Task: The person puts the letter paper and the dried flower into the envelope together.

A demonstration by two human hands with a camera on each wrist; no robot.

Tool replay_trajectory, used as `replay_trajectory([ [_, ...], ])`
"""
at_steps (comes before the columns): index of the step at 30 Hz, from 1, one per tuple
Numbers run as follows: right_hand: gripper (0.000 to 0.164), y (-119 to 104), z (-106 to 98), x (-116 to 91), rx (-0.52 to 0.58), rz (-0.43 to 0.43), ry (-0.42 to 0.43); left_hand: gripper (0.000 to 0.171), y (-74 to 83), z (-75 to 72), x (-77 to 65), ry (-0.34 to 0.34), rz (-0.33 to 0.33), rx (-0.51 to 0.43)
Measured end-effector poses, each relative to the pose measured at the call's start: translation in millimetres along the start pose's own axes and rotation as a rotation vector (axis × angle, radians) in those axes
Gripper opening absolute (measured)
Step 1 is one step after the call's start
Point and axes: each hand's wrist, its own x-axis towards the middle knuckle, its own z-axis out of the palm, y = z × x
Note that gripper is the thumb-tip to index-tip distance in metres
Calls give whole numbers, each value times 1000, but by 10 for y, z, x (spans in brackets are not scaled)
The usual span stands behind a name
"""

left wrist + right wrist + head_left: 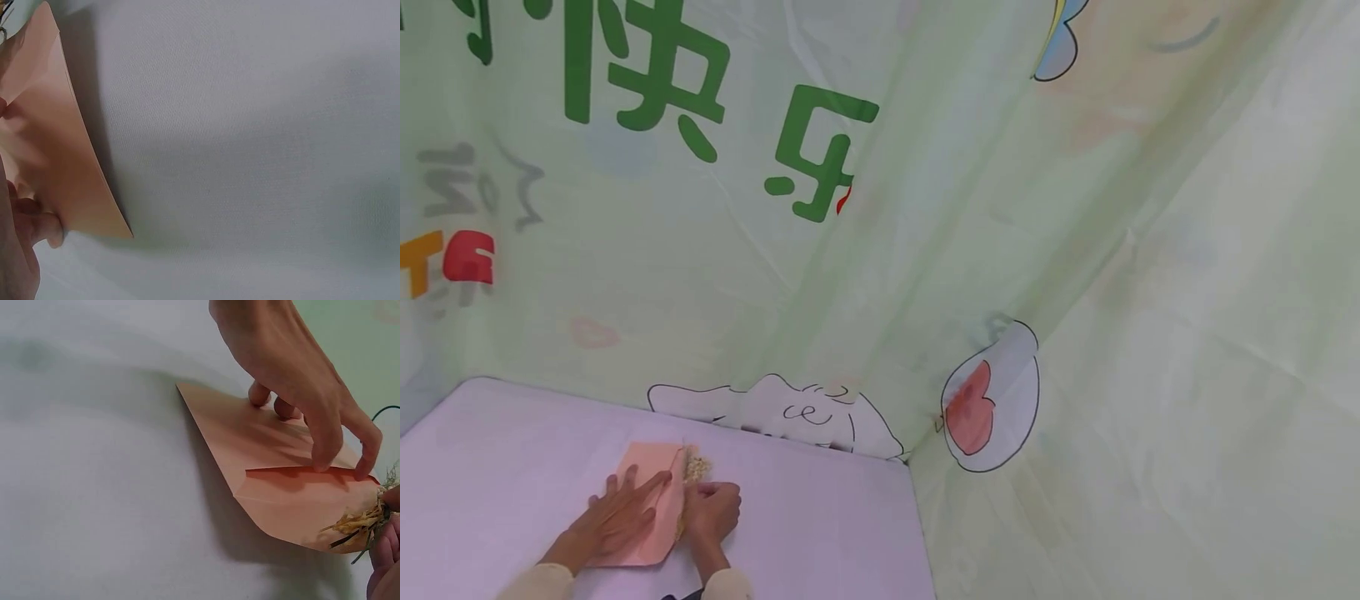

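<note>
A pink paper envelope [658,458] lies on the table with its flap folded out, its pocket edge visible in the right wrist view. My left hand [617,515] rests on it with spread fingers, and in the right wrist view its fingertips [322,459] touch the pocket edge. Beside the flap, my right hand [715,510] pinches a small bunch of dried flowers [362,520], whose straw-coloured stems lie over the flap. Pale flower heads [697,468] show beyond the right hand. In the left wrist view, the envelope [69,156] lies partly under the left hand [28,244].
The pale table [827,525] ends at a printed cloth backdrop [715,275] behind and a cloth side wall [1150,433] on the right. A small dark object [685,595] shows by the right sleeve. A thin dark loop [384,411] shows beyond the envelope.
</note>
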Motion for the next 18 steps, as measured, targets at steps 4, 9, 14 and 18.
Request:
replay_trajectory([
  [4,29,9,59,-55,-27,1,-7,55,6,-6,2,-8,-6,-37],
  [9,30,64,120,-93,-48,-18,-1,54,29,-13,-15,32,11,-18],
  [14,31,34,119,-132,-74,-53,-1,54,35,-42,-39,33,5,-4],
  [18,34,21,142,-150,-111,-68,-6,54,58,-68,-23,29,1,-4],
])
